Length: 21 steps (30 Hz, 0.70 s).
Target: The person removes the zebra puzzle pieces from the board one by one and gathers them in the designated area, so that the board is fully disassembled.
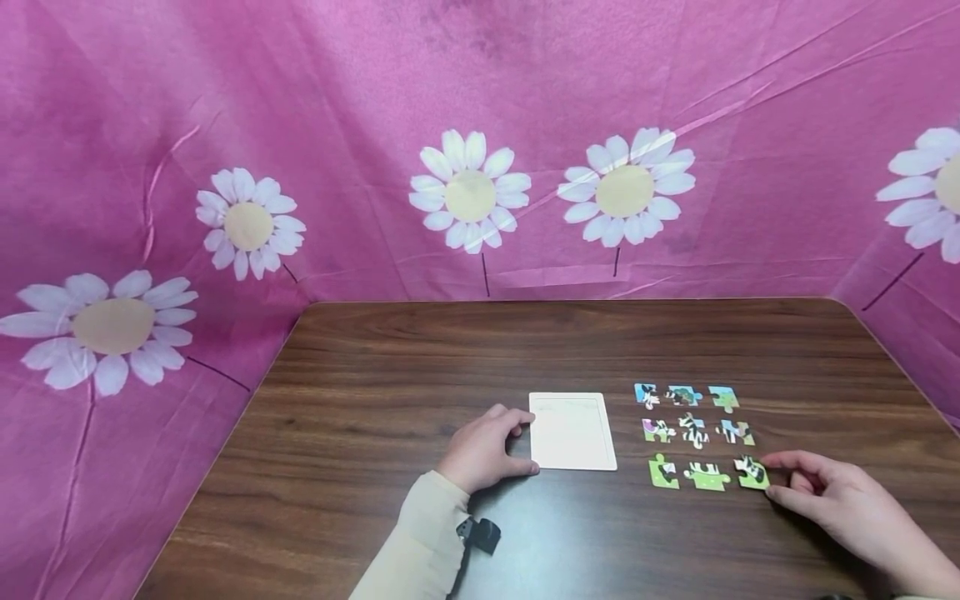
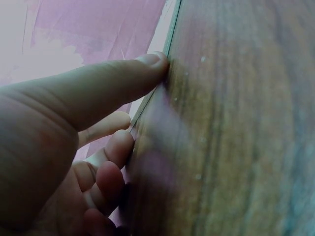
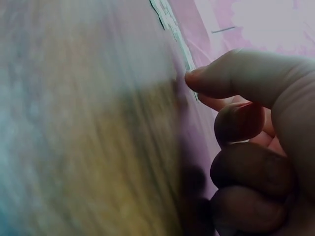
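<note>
A white square puzzle frame [image 1: 572, 432] lies flat on the wooden table. My left hand [image 1: 483, 450] is at its left side, thumb by the lower left corner and a forefinger touching the edge higher up. In the left wrist view, the left thumb [image 2: 123, 76] reaches the frame's thin edge. To the right lie several jigsaw pieces in three rows, printed with black-and-white animal parts on green and blue. My right hand [image 1: 843, 500] pinches the lower right jigsaw piece [image 1: 751, 472] at its outer side between thumb and forefinger. Its other fingers curl under, as the right wrist view shows.
The brown table [image 1: 360, 400] runs back to a pink cloth [image 1: 360, 100] with white daisies, which also hangs at both sides. The top right jigsaw piece [image 1: 723, 397] and the centre piece [image 1: 693, 431] lie apart from their neighbours. A black strap [image 1: 480, 533] shows at the left cuff.
</note>
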### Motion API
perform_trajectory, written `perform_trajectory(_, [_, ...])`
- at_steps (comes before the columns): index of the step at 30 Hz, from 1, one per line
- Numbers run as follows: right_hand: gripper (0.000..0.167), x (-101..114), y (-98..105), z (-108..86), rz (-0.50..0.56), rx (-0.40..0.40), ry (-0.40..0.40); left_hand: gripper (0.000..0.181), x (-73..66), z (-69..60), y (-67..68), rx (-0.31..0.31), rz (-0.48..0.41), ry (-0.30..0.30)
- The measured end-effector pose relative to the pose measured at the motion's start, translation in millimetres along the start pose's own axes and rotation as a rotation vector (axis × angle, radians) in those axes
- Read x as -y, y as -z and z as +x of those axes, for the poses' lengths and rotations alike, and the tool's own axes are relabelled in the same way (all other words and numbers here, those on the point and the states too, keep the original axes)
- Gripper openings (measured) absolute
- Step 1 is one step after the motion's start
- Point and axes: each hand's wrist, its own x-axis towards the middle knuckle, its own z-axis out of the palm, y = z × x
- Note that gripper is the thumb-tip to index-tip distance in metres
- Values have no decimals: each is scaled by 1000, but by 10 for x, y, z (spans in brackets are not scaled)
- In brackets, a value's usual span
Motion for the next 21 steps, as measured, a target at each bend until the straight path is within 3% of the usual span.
perform_trajectory(10, [31,-26,28,21,-50,47,-55,65,6,1,-2,-8,-2,-8])
perform_trajectory(21, [33,-11,38,7,-48,46,-41,65,7,-3,-4,-4,-7,-6])
